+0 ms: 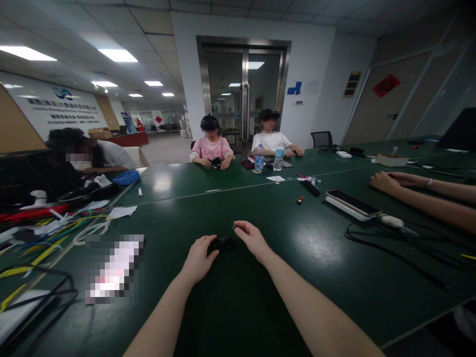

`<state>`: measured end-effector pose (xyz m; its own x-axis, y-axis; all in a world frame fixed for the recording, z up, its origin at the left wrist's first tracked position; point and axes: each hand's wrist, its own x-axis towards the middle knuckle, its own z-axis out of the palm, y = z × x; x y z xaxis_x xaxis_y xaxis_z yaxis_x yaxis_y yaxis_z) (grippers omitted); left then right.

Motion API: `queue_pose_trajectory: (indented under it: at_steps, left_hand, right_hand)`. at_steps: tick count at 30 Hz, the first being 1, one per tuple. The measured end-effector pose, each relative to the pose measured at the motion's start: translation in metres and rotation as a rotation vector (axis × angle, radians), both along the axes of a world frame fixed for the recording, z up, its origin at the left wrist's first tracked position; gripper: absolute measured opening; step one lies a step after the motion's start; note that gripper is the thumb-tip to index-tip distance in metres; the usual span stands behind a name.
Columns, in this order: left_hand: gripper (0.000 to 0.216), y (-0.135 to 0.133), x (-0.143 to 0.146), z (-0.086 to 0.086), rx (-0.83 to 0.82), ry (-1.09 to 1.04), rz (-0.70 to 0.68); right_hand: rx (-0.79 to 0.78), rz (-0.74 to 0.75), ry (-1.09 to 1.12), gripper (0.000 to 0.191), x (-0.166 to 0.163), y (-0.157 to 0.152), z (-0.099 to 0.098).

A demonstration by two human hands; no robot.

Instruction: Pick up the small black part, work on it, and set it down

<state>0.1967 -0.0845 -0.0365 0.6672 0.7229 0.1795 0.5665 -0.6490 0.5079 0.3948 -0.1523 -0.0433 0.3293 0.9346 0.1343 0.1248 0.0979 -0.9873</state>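
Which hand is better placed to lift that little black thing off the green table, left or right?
Probably the left hand: its fingers close on the small black object. The right hand lies just beside it, and its fingertips seem pinched on something tiny.

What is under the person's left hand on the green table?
A small black object sticks out from under the left hand, lying on the green table. The part beneath the fingers is hidden. The right hand pinches a tiny piece beside it.
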Motion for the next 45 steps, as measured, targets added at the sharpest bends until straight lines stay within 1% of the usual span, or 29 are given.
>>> queue_pose_trajectory:
  at_steps: [5, 10, 13, 26, 32, 45]
  left_hand:
    - [0.044, 0.0013, -0.0007, -0.0015, 0.012, -0.010, -0.013]
    - [0.043, 0.0025, 0.0000, -0.0042, 0.051, -0.009, -0.020]
    - [0.043, 0.0030, 0.0003, -0.0056, 0.044, -0.008, -0.015]
    - [0.044, 0.0026, 0.0001, -0.0039, 0.022, -0.011, -0.011]
    - [0.043, 0.0021, -0.0006, -0.0033, 0.027, -0.023, -0.017]
    - [0.043, 0.0030, 0.0001, -0.0036, 0.030, -0.014, -0.010]
  right_hand:
    - [-0.001, -0.005, 0.035, 0.035, -0.0006, -0.0019, 0.0022]
    - [0.051, -0.021, 0.122, 0.036, -0.0009, 0.0011, -0.0001]
    - [0.047, -0.016, 0.137, 0.036, -0.0004, 0.0014, -0.0008]
    - [-0.018, -0.006, 0.077, 0.034, 0.0011, -0.0024, 0.0018]
    - [0.010, -0.009, 0.072, 0.033, 0.0006, 0.0001, -0.0005]
    - [0.010, 0.021, 0.099, 0.034, -0.0038, -0.0008, 0.0029]
